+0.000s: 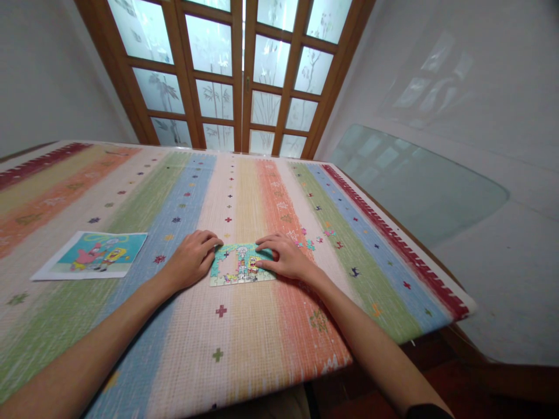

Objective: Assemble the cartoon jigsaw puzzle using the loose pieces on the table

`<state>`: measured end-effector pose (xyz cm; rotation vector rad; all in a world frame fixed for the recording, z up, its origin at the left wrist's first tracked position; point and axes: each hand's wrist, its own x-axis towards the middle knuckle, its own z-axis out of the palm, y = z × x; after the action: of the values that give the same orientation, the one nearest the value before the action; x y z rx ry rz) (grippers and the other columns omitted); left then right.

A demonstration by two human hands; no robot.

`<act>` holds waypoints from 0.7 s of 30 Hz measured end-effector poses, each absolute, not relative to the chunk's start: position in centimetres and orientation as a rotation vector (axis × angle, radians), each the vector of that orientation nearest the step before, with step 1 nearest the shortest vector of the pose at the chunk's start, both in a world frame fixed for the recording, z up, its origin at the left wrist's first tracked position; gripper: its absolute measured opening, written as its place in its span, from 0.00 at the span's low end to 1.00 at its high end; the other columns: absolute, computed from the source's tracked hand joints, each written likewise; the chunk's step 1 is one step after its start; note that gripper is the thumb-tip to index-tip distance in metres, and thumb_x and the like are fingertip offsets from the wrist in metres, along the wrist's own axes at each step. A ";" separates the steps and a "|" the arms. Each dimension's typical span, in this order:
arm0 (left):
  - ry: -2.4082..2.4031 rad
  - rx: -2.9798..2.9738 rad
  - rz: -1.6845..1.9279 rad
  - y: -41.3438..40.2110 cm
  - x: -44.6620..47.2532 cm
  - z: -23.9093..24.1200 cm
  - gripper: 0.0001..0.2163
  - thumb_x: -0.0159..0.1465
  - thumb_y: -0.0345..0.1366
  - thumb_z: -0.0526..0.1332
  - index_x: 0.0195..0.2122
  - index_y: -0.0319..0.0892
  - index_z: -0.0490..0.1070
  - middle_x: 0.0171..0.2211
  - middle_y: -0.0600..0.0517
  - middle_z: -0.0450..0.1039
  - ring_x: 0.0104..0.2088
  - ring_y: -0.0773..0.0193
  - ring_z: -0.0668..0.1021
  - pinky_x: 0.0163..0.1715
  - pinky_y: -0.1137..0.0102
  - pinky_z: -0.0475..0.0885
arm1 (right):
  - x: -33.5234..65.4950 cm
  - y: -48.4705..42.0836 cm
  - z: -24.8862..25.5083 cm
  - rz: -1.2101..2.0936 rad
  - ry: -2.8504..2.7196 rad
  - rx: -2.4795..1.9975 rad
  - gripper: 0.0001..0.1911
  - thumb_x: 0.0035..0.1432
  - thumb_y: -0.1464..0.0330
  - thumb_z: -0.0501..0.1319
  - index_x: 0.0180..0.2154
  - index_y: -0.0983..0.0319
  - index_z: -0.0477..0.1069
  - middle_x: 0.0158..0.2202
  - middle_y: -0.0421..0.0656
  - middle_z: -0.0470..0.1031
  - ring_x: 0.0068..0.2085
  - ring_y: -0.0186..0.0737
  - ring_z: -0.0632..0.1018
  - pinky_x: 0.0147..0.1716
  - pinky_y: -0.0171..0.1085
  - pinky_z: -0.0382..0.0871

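A small cartoon jigsaw puzzle [239, 265] lies on the striped tablecloth [244, 326], with a hole left of its middle. My left hand [191, 259] rests curled at the puzzle's left edge, fingertips touching its top left corner. My right hand [282, 256] lies on the puzzle's right side, fingers stretched flat and pressing on the pieces. A few loose puzzle pieces [311, 242] lie just right of my right hand.
A printed reference picture [92, 254] of the same cartoon lies to the left on the cloth. The table's right edge [410, 250] runs diagonally beside a glass pane [419, 186] leaning on the wall. Wooden doors with frosted glass [236, 70] stand behind.
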<state>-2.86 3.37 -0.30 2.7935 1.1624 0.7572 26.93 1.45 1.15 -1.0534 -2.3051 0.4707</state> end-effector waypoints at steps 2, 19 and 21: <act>1.150 2.801 0.776 3.4 -2.9 -0.3 0.12 0.72 0.33 0.49 0.46 0.41 0.72 0.44 0.44 0.73 0.45 0.51 0.74 0.44 0.56 0.69 | 27.1 1.4 1.3 0.473 -2.312 -1.056 0.13 0.57 0.65 0.74 0.43 0.60 0.80 0.50 0.49 0.81 0.51 0.47 0.78 0.54 0.48 0.67; 1.097 2.825 0.846 3.2 -2.7 -0.3 0.14 0.76 0.38 0.48 0.46 0.40 0.73 0.43 0.45 0.73 0.44 0.52 0.74 0.44 0.57 0.68 | 29.8 2.1 2.2 0.378 -2.272 -1.077 0.08 0.63 0.70 0.66 0.44 0.57 0.80 0.52 0.48 0.81 0.52 0.48 0.78 0.55 0.52 0.67; 1.096 2.825 0.842 3.2 -2.7 -0.2 0.15 0.76 0.39 0.48 0.46 0.40 0.73 0.43 0.45 0.73 0.44 0.52 0.74 0.44 0.57 0.68 | 31.3 2.7 2.6 0.241 -2.182 -1.182 0.08 0.62 0.73 0.63 0.41 0.58 0.80 0.49 0.48 0.81 0.51 0.49 0.78 0.55 0.53 0.66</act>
<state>-2.65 3.19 -0.23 2.8255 1.0956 0.8423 31.32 2.66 2.61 -1.1822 -2.1824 0.2409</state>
